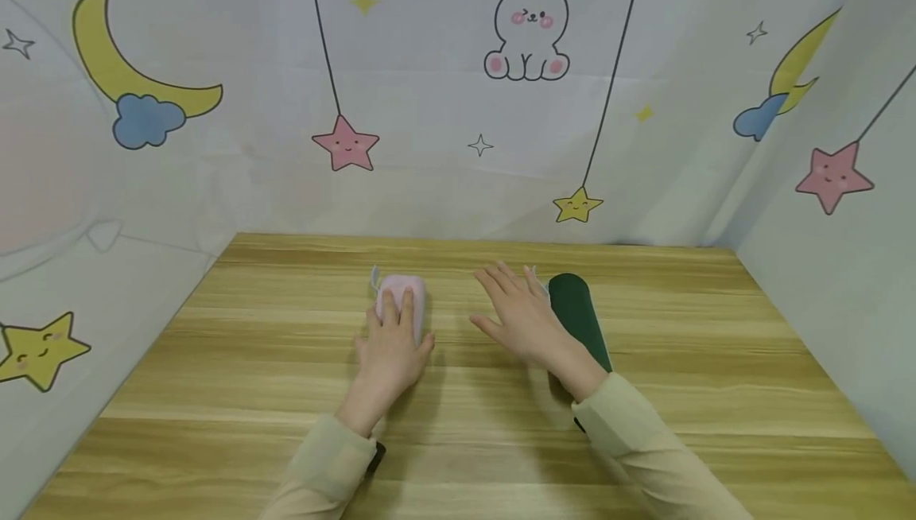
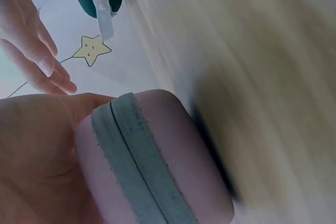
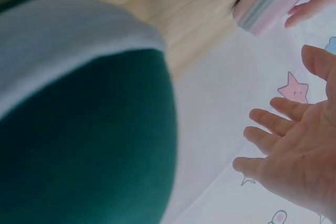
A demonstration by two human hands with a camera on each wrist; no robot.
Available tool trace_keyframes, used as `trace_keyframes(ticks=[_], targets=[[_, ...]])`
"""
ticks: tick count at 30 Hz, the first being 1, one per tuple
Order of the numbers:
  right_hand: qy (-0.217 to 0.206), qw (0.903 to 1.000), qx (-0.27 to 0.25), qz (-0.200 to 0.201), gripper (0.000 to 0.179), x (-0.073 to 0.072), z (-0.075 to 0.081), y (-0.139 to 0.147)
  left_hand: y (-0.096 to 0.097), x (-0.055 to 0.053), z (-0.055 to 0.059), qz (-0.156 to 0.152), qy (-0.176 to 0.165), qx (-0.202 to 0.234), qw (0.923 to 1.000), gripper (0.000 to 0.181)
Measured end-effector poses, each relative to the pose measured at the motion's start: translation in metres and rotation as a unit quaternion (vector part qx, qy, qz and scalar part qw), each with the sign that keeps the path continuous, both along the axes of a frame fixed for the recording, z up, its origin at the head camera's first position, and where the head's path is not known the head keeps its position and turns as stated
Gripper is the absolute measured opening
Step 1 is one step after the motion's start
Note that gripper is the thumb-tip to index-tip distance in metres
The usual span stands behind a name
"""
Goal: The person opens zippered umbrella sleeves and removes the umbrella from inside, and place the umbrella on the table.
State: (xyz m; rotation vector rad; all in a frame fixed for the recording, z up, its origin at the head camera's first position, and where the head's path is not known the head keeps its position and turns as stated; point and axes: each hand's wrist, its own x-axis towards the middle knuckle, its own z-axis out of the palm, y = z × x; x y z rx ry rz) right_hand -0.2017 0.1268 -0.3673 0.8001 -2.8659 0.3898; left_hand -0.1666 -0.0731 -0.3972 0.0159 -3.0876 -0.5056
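Observation:
In the head view a pink zippered case (image 1: 403,285) lies left of the table's middle, and my left hand (image 1: 391,351) rests over it with fingers spread along its top. Its grey zip band (image 2: 139,156) runs along the side in the left wrist view, close to the palm. My right hand (image 1: 525,320) is held with fingers straight and spread, nothing in its grasp. Right beside it lies a long dark green case (image 1: 576,309), partly hidden by the wrist. A pale zip band (image 3: 79,40) shows on the green case in the right wrist view.
A wood-grain table (image 1: 286,377) spreads under both cases. Behind it hangs a white curtain (image 1: 429,91) printed with stars, moons and a rabbit. Small light pull tabs stick out at the far ends of the cases.

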Motion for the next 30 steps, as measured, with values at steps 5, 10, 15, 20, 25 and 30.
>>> trace_keyframes(ticks=[5, 10, 15, 20, 25, 30], targets=[[-0.009, 0.9998, 0.019, 0.004, 0.066, -0.007, 0.001, -0.009, 0.0, -0.001, 0.001, 0.004, -0.001, 0.001, 1.0, 0.078], [-0.019, 0.9992, 0.034, 0.005, 0.067, -0.014, 0.002, -0.016, 0.0, -0.002, 0.001, 0.006, 0.001, -0.007, 1.0, 0.078], [-0.029, 0.9988, 0.038, 0.006, 0.067, -0.019, 0.002, -0.02, -0.001, -0.003, 0.0, 0.008, 0.001, -0.01, 0.9999, 0.079], [-0.038, 0.9984, 0.04, 0.008, 0.066, -0.024, 0.001, -0.023, 0.0, -0.003, 0.001, 0.008, 0.0, -0.013, 0.9999, 0.078], [-0.047, 0.9982, 0.034, 0.012, 0.066, -0.027, -0.001, -0.026, 0.0, -0.003, 0.002, 0.007, 0.009, -0.027, 0.9996, 0.077], [-0.061, 0.9977, 0.027, 0.015, 0.065, -0.031, -0.005, -0.029, 0.001, -0.004, 0.001, 0.014, 0.005, -0.029, 0.9995, 0.078]])
